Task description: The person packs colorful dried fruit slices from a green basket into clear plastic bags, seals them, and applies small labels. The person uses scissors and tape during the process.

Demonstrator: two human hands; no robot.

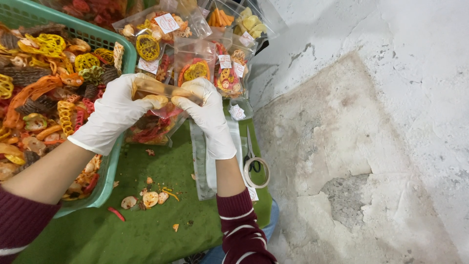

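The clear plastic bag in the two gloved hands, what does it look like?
The clear plastic bag is small, see-through and crinkly, filled with red and yellow dried snack pieces. It hangs upright above the green mat. The white-gloved left hand and white-gloved right hand pinch its folded top edge.

White gloves [117,115]; teal basket [115,168]; green mat [161,230]; maroon white-striped sleeve [242,230].

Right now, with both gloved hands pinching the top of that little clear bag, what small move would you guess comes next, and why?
Probably pressing along the top edge to close it. The left hand and right hand both grip the top of the clear bag, which hangs full of colourful dried slices. Finished bags with white labels are piled just behind, so this one looks close to joining them.
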